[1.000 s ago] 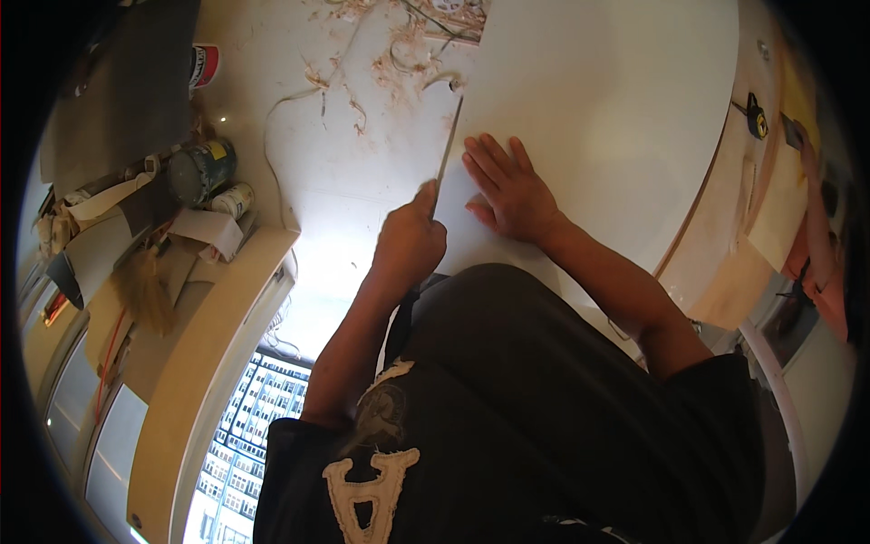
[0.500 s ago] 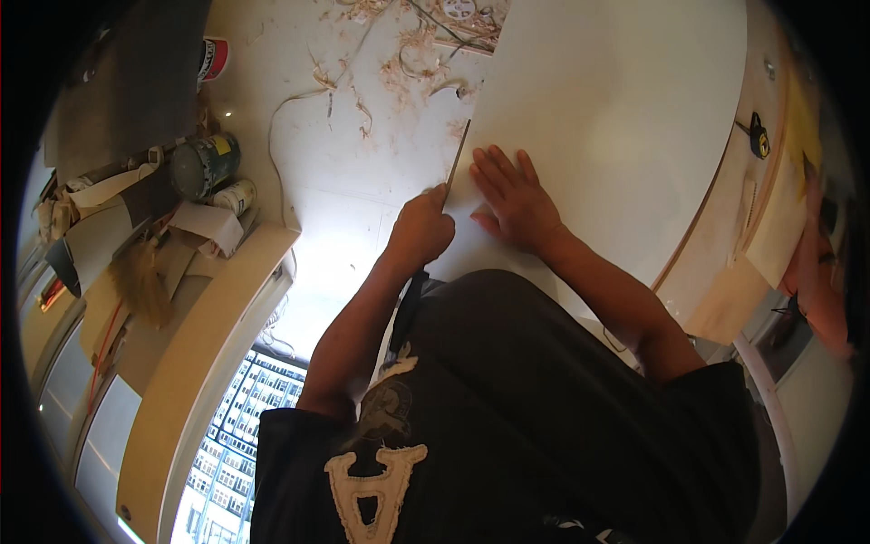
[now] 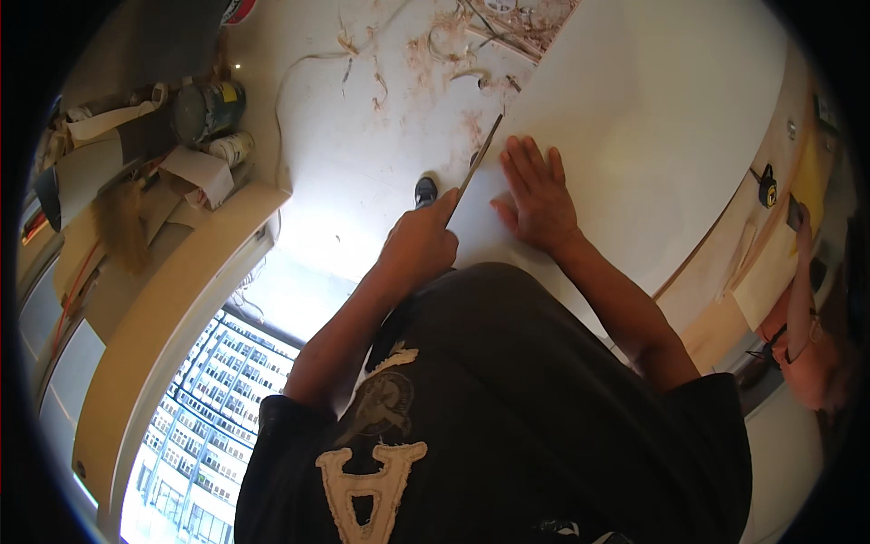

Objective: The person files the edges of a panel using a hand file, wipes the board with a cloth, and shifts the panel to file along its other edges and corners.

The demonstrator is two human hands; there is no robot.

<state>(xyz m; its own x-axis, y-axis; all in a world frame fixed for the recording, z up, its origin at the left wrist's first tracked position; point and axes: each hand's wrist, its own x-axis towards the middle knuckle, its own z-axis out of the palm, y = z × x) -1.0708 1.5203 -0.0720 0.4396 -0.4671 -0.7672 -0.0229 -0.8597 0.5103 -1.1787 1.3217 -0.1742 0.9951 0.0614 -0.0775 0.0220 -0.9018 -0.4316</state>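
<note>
My left hand [image 3: 420, 240] is closed around the end of a long, thin, dark metal file [image 3: 481, 157]. The file slants up and away to the right, close along the left edge of a large white panel [image 3: 662, 118]. Flat on that panel, near the same edge, lies my right hand [image 3: 537, 195] with fingers stretched and thumb apart. Its grip end is hidden inside my left fist, and whether the blade touches the panel edge I cannot tell.
Wood shavings [image 3: 435, 50] and a cable [image 3: 283, 100] lie on the pale floor, near a dark shoe [image 3: 426, 190]. A tape measure [image 3: 767, 186] rests right of the panel, by another person's arm [image 3: 801, 290]. Paint buckets [image 3: 207, 111] and a window [image 3: 208, 390] are at left.
The file has moved slightly away from the panel edge and tilts more to the right. My right hand stays flat on the panel. The other person's arm has shifted.
</note>
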